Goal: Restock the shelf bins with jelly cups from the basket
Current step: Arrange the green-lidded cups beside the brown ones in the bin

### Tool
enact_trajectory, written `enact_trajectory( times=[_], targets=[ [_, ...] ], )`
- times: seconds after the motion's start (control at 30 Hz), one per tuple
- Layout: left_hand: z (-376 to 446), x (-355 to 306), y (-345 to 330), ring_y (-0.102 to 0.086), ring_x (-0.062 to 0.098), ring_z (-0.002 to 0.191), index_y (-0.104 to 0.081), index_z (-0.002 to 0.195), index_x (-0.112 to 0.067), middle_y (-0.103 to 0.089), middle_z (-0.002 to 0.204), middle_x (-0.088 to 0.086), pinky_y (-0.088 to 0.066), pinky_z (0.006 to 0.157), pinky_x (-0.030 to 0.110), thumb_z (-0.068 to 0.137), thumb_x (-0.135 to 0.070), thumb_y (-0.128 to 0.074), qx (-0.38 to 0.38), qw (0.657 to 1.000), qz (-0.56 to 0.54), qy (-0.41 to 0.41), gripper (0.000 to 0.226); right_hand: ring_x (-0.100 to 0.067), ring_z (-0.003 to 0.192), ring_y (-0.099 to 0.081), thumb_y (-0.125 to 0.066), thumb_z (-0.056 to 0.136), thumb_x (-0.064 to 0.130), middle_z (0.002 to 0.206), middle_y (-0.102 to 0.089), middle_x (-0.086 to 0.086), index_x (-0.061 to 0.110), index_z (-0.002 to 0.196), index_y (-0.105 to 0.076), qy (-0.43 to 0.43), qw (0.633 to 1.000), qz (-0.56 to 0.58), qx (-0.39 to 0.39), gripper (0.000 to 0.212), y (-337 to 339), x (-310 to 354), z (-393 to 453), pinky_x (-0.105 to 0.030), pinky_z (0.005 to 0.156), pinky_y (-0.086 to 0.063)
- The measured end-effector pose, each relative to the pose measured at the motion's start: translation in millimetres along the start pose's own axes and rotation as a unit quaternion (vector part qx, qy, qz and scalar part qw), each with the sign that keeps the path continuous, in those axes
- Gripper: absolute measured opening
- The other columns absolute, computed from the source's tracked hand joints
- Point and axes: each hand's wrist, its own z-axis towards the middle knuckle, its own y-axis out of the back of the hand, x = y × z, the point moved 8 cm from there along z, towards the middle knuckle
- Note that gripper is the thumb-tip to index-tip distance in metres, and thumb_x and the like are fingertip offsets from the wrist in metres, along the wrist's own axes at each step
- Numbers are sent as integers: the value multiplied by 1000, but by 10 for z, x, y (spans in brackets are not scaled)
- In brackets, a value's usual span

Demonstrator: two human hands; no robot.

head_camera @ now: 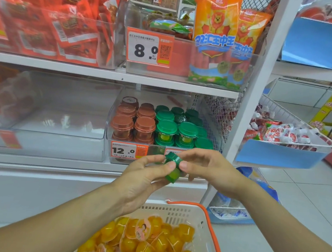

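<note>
A person held a green-lidded jelly cup [172, 169] between both hands in front of a shelf bin [210, 137] of matching cups.

The left hand [147, 176] gripped the tilted cup, thumb over its lid and fingers curled beneath, while the right hand [203, 166] pinched the lid's far edge, apparently to steady or turn it upright before it went in. The bin, fronted by a 12.0 price tag [128, 150], already held stacked brown-lidded cups [133, 121] on its left and green-lidded cups [177, 126] on its right, so the green side seemed the likely destination. Below the forearms stood a white basket [199, 218] with an orange handle, holding many yellow jelly cups [142, 239] not yet shelved.
</note>
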Motion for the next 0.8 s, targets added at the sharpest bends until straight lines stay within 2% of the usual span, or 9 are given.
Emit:
enact_trajectory(
  times=[0.07,0.13,0.23,0.3,0.43,0.53,0.63,0.73,0.8],
  targets=[
    [-2,23,3,-66,33,110,-63,119,-2,-68,119,23,-51,100,45,89,-20,-66,14,998,32,45,35,-22,98,-71,-80,73,23,106,-75,-10,12,113,-72,7,999,-8,-41,43,231,36,14,-36,86,-56],
    [-8,64,56,-67,35,105,-60,111,-5,-68,115,22,-55,91,46,92,-21,-60,5,996,32,82,25,-26,96,-74,-81,72,25,110,-75,-5,15,113,-72,22,992,-26,-119,44,532,83,20,-38,89,-57],
    [4,110,87,-68,30,85,-59,107,-8,-71,100,17,-55,71,39,93,-18,-57,9,994,46,98,18,-22,67,-75,-81,80,23,126,-67,-5,19,116,-69,44,960,-81,-265,38,942,136,-7,-29,63,-59],
    [15,143,76,-67,28,74,-59,105,-7,-70,94,15,-52,65,36,93,-17,-55,12,993,52,107,16,-17,52,-70,-79,85,22,131,-63,-5,24,115,-68,43,929,-162,-331,32,1099,151,-2,-25,56,-54],
    [19,226,52,-64,25,63,-59,101,-7,-68,87,14,-48,60,34,95,-16,-50,10,990,65,121,14,-15,47,-67,-74,89,24,141,-56,1,26,121,-64,28,916,-241,-319,34,1110,76,130,-25,60,-54],
    [27,291,110,-63,25,61,-60,98,-7,-68,85,13,-49,59,34,95,-15,-50,-1,987,86,134,14,-20,64,-73,-71,92,26,146,-51,10,27,124,-64,8,915,-267,-301,33,1089,-11,216,-29,70,-58],
    [53,317,191,-63,24,59,-60,95,-7,-69,83,12,-49,60,34,94,-15,-50,-20,984,102,147,12,-13,49,-68,-66,95,25,152,-43,14,28,128,-62,-4,919,-264,-294,33,1074,-52,260,-21,58,-53],
    [78,317,252,-63,24,59,-60,93,-7,-70,80,11,-51,58,33,94,-15,-51,-33,981,114,151,12,-4,43,-63,-63,97,21,154,-40,14,24,133,-62,-8,921,-252,-296,36,1044,-63,275,-11,48,-46],
    [91,320,273,-63,24,60,-60,92,-7,-70,81,11,-51,58,33,93,-15,-51,-35,980,119,153,12,-4,42,-62,-62,98,23,155,-39,14,24,134,-61,-1,915,-275,-296,37,1017,-42,281,-9,49,-46]
  ],
)
